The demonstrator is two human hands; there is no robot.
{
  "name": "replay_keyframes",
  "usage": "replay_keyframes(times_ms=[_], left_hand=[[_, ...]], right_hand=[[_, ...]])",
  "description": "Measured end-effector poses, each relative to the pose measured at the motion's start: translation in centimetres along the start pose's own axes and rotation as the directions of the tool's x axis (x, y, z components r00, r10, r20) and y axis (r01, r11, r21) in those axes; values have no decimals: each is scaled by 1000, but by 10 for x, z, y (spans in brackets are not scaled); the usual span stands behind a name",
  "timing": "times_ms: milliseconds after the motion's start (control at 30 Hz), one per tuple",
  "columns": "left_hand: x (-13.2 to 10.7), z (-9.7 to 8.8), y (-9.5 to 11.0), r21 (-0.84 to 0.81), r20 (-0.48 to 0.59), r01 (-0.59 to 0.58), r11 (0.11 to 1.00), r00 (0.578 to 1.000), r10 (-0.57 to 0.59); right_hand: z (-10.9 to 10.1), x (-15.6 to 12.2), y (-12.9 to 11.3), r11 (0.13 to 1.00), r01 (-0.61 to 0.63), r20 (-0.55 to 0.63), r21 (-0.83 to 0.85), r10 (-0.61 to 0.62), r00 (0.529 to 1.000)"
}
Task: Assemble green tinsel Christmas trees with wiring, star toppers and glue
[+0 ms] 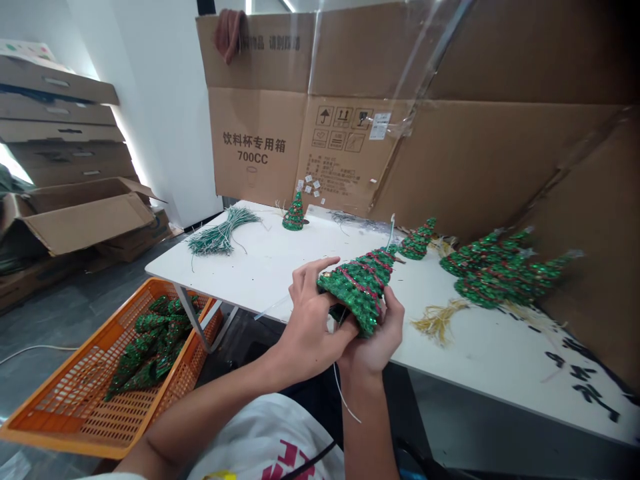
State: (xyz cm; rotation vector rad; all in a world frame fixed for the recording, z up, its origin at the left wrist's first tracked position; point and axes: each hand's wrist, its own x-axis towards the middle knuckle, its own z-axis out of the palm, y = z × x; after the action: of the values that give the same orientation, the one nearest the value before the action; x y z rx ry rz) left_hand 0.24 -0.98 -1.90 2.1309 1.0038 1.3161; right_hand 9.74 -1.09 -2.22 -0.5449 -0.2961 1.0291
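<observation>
I hold a small green glitter Christmas tree (363, 280) with red bead strands, tipped on its side over the white table's (280, 267) front edge. My left hand (310, 320) grips its base, fingers curled round the bottom. My right hand (373, 340) cups it from below. A thin white wire (345, 397) hangs from the base, another pokes from the tip.
Finished trees (500, 270) lie piled at the right, one tree (418, 241) behind and one upright tree (294, 213) at the back. A bundle of green wires (220, 233) and gold tassels (440, 320) lie on the table. An orange basket (75, 400) with trees sits left. Cardboard boxes (400, 100) wall the back.
</observation>
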Motion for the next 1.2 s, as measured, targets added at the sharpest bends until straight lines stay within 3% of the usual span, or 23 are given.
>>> replay_keyframes(times_ms=[267, 500, 667, 933, 1067, 1200], left_hand=[[-3, 0, 3, 36, 37, 25, 999, 999, -27], [7, -23, -3, 73, 107, 20, 997, 994, -28], [17, -40, -11, 44, 161, 25, 999, 986, -32], [22, -50, -15, -69, 204, 48, 996, 978, -33], [24, -57, -19, -111, 352, 3, 994, 935, 36], [23, -64, -21, -117, 455, 47, 992, 890, 11]], right_hand=[[0, 7, -6, 998, 62, -2, 6, -62, 998], [-7, 14, -18, 999, 42, -70, 11, -41, 997], [-5, 12, -24, 997, 30, -8, 72, -29, 1000], [-3, 10, -25, 997, 30, 13, 65, -31, 999], [-4, 10, -27, 997, 15, 38, 80, -18, 999], [-4, 12, -28, 996, 17, 18, 89, -18, 1000]])
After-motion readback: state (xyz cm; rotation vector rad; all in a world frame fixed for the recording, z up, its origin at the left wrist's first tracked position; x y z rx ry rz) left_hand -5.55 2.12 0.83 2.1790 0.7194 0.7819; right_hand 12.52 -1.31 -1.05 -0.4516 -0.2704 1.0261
